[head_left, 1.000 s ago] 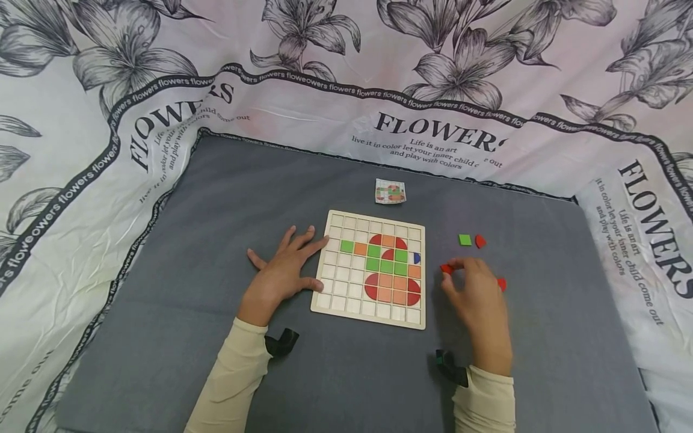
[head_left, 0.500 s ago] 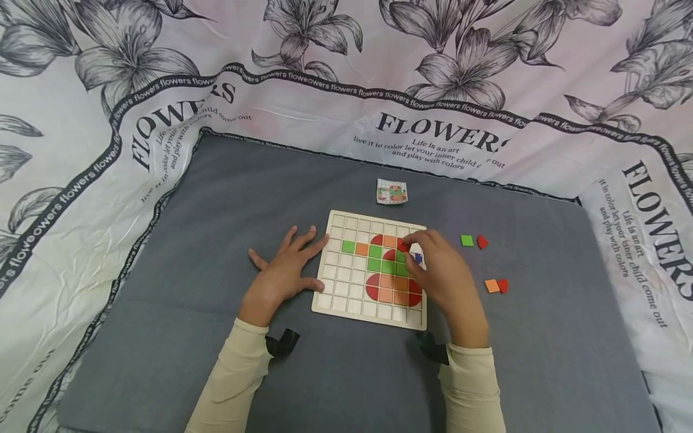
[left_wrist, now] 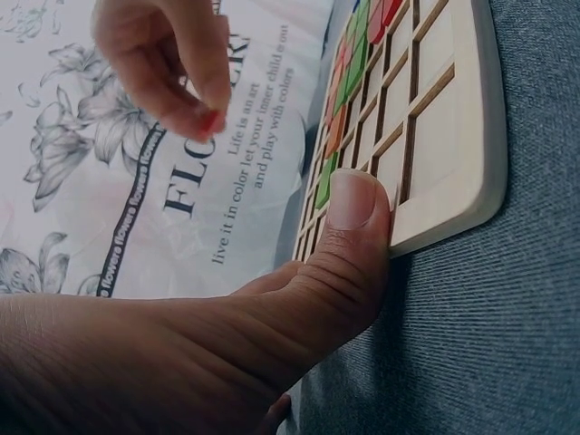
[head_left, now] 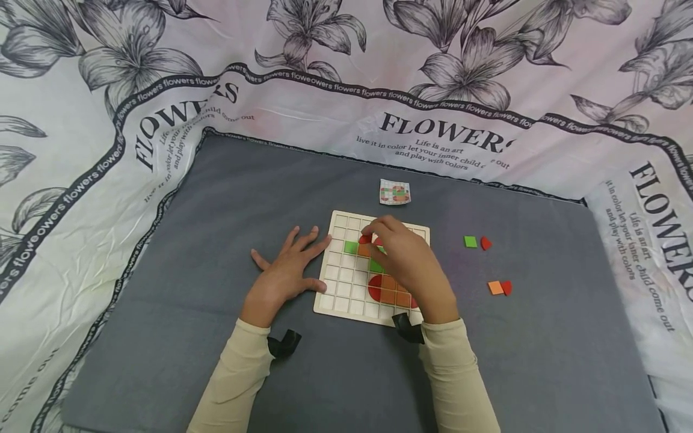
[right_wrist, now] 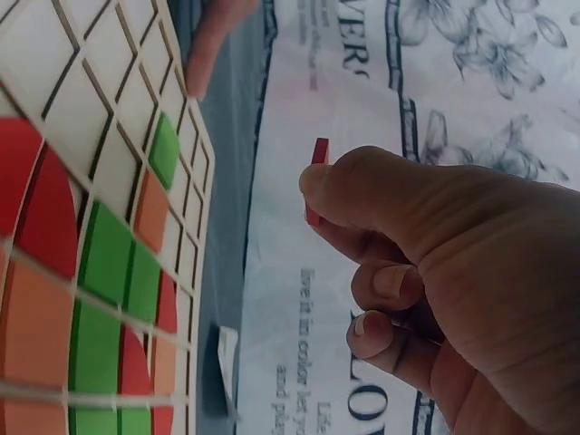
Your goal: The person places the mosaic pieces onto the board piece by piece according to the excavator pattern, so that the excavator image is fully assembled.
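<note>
Between the thumb and index finger of my right hand (head_left: pixel 410 260) a small red tile (right_wrist: pixel 317 186) is pinched. In the head view this hand is above the upper middle of a wooden grid board (head_left: pixel 337 288), apart from the surface in both wrist views. Green, orange and red tiles fill some of the board's cells, including a green square tile (head_left: pixel 351 247) toward the left. My right hand hides several of them. With fingers spread, my left hand (head_left: pixel 283 281) rests at the board's left edge, its thumb (left_wrist: pixel 349 217) touching the rim.
Beyond the board lies a small printed pattern card (head_left: pixel 394 193). To the right are a loose green square (head_left: pixel 470 242), a red tile (head_left: pixel 485 243), an orange square (head_left: pixel 495 288) and another red tile (head_left: pixel 506 288). A flower-printed cloth (head_left: pixel 319 108) stands around the grey table (head_left: pixel 227 198).
My right hand has carried the red tile left from the table's right side to above the board, uncovering the loose orange square. The left hand has stayed at the board's edge.
</note>
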A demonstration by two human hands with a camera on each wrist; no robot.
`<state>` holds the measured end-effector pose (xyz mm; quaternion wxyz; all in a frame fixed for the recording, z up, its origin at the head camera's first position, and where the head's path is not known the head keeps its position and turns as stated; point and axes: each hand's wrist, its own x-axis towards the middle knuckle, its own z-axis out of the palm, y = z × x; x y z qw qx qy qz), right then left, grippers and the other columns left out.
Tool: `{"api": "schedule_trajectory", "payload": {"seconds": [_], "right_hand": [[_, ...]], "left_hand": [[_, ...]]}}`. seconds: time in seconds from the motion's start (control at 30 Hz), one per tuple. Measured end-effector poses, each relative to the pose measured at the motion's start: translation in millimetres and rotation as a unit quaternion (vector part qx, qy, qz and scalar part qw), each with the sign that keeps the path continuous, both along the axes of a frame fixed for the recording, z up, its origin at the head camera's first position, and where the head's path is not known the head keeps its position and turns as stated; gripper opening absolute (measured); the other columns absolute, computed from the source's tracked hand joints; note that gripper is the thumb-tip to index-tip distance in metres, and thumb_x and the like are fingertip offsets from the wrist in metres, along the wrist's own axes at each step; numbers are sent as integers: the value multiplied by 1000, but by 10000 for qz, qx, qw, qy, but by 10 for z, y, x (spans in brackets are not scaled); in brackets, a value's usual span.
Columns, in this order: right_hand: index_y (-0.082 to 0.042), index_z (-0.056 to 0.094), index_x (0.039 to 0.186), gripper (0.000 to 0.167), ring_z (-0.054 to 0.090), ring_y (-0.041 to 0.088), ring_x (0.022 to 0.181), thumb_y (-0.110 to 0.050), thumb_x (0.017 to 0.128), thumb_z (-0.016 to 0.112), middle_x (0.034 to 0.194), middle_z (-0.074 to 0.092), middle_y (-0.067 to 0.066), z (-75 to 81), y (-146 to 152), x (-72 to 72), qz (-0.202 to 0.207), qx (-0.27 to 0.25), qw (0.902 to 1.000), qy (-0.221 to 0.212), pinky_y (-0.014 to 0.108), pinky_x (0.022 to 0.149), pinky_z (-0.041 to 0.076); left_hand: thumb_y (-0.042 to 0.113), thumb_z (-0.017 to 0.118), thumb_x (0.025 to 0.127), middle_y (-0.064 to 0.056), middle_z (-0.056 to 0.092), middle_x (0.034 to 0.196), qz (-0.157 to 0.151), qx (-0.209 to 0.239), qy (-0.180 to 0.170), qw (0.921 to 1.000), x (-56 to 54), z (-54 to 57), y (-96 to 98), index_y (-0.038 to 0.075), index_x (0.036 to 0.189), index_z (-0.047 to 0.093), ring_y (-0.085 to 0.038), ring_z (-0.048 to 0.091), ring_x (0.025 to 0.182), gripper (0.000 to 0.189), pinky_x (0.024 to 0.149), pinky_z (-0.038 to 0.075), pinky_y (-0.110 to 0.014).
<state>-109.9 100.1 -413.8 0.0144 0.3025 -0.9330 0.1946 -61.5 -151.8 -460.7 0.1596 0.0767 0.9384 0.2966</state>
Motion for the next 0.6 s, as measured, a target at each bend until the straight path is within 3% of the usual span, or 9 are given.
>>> {"api": "schedule_trajectory", "payload": {"seconds": [0.13,0.33,0.6], "right_hand": [[-12,74,115,22,66,18,96,-11,94,82,118,66,1,-38,-120,-38,113,118,9997,-179,36,78,59],[-11,76,113,20,68,18,94,-9,94,82,117,69,2,-123,-269,-91,340,252,9991,-73,35,76,59],[-11,77,116,17,69,19,99,-13,98,77,121,69,4,-231,-413,-147,302,583,9976,-229,35,78,60]], "left_hand": [[42,87,79,2,24,176,3,-13,-6,10000,-1,-12,-2,35,167,36,-31,-1,165,102,99,-18,-92],[42,87,78,1,25,176,-6,-46,29,10000,-10,-35,-8,34,167,36,-32,1,165,102,98,-17,-94],[41,87,78,2,25,176,-19,7,53,10000,2,-10,-7,35,166,37,-31,0,165,102,98,-18,-93]]}}
